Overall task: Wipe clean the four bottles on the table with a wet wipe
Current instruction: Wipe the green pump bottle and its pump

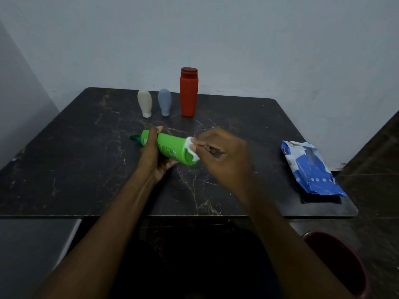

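My left hand (152, 155) grips a green bottle (170, 148) around its middle, holding it sideways above the dark marble table (90, 169), cap end pointing left. My right hand (222, 156) pinches a white wet wipe (191, 147) against the bottle's base end. Three bottles stand near the table's far edge: a white one (144, 102) and a grey-blue one (165, 102), both cap down, and a tall red one (189, 91) upright.
A blue and white wet wipe pack (311, 167) lies opened near the table's right edge. A dark red round bin (336, 260) sits on the floor at lower right. A grey wall stands right behind the table.
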Tool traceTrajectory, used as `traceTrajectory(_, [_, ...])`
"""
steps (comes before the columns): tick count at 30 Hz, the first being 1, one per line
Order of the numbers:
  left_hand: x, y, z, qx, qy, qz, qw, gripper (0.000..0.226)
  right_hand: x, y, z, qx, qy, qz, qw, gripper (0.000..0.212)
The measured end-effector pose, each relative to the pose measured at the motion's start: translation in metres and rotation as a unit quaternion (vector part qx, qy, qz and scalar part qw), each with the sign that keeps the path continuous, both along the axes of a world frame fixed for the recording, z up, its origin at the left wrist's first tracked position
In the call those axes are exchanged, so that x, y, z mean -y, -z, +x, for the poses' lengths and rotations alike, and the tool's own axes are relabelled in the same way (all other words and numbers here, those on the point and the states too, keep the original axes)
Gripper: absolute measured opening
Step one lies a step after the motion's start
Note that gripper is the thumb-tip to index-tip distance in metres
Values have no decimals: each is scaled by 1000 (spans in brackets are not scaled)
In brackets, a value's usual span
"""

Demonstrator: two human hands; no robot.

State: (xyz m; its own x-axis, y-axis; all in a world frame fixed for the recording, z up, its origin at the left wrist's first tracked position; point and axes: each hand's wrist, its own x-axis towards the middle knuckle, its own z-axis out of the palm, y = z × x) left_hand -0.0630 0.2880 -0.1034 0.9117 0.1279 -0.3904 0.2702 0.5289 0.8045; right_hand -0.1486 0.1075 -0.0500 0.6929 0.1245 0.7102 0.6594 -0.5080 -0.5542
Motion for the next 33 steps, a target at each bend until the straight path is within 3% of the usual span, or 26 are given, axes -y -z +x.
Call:
traceTrajectory(4, [1, -2, -1, 8, 3, -6, 1000, 33, -10, 20, -10, 7, -34, -53, 998, 11])
traceTrajectory(8, [1, -2, 0, -5, -7, 3, 1000, 67, 18, 28, -9, -22, -13, -177, 984, 9])
traceTrajectory(11, [1, -2, -2, -3, -4, 8, 1000, 64, 24, 14, -1, 11, 9, -112, 994, 9])
traceTrajectory(14, [3, -3, -4, 5, -8, 2, 1000, 41, 11, 1, 6, 43, -12, -81, 996, 14])
traceTrajectory(19, [5, -5, -6, 18, -19, 5, 1000, 21, 5, 24, 11, 24, 38, -37, 998, 15])
traceTrajectory(23, [6, -3, -4, 21, -20, 14, 999, 20, 3, 46, -5, -61, 69, 56, 994, 7])
traceTrajectory(26, [4, -2, -3, 21, -19, 9, 1000, 29, -12, 55, -17, -195, 26, 190, 962, 7])
traceTrajectory(28, [3, -1, -3, 17, -13, -1, 1000, 29, -17, 53, -25, -245, -11, 230, 942, 6])
traceTrajectory(31, [3, -2, -4, 18, -9, 1, 1000, 26, -14, 36, -31, -266, -69, 277, 921, 3])
traceTrajectory(33, [3, -1, -4, 15, -8, 4, 1000, 33, -8, 26, -24, -234, -45, 295, 925, 2])
